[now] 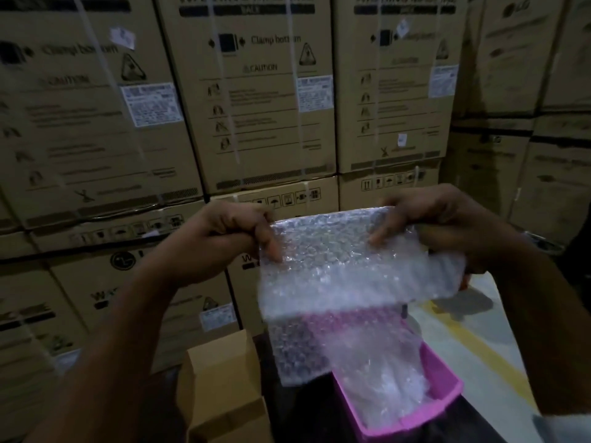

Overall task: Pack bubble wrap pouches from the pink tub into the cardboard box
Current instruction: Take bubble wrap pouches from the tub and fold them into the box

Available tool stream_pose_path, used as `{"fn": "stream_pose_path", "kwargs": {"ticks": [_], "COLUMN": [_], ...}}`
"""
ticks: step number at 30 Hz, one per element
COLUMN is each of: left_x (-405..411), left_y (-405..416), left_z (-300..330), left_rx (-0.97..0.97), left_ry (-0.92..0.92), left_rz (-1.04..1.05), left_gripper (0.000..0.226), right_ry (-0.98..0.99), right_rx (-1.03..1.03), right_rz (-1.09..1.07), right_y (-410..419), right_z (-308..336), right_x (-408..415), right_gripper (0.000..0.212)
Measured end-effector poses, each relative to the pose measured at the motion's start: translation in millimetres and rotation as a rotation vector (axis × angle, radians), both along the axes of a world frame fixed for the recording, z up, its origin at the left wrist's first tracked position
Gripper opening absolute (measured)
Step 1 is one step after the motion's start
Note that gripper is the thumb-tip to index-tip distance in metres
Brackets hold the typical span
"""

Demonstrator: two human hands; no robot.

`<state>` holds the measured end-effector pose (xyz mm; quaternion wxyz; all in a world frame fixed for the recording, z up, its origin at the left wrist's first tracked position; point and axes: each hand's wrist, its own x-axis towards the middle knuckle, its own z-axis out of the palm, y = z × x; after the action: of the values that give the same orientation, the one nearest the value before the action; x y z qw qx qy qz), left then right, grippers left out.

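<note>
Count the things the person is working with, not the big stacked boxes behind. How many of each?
Hands: 2, left and right
Clear bubble wrap pouch held up in both hands: 1
Pink plastic tub: 1
Small open brown cardboard box: 1
More pouches lie in the tub, too bunched to count.
Total: 5

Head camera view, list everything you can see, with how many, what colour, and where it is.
pouch: one, clear bubble wrap, held up in the centre, above the tub
tub: one, pink, lower right, more bubble wrap inside
box: one, brown cardboard, open, lower centre-left
cartons: many, brown, printed, stacked as a wall behind
floor: grey with a yellow line, right
left hand: pinches the pouch's upper left corner
right hand: grips the pouch's upper right edge
</note>
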<state>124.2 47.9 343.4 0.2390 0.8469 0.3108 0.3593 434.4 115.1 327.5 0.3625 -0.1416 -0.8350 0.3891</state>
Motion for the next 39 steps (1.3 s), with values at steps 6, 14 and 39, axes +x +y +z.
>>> {"fn": "stream_pose_path", "kwargs": {"ticks": [6, 14, 39], "left_x": [1.6, 18.3, 13.3], "left_y": [-0.7, 9.7, 18.5], "left_z": [-1.1, -11.5, -34.4], "left_rx": [-0.009, -0.06, -0.515], "left_ry": [-0.252, -0.629, -0.635], "left_rz": [0.17, 0.325, 0.317], "left_gripper": [0.016, 0.042, 0.038], "right_ry": [0.068, 0.398, 0.345], "right_rx": [-0.008, -0.154, -0.647], "right_rz": [-0.032, -0.199, -0.134], "right_y": [5.8, 6.1, 26.1], "right_z": [0.3, -4.5, -32.8], "right_x": [-7.0, -36.0, -56.2], "right_gripper": [0.048, 0.066, 0.06]}}
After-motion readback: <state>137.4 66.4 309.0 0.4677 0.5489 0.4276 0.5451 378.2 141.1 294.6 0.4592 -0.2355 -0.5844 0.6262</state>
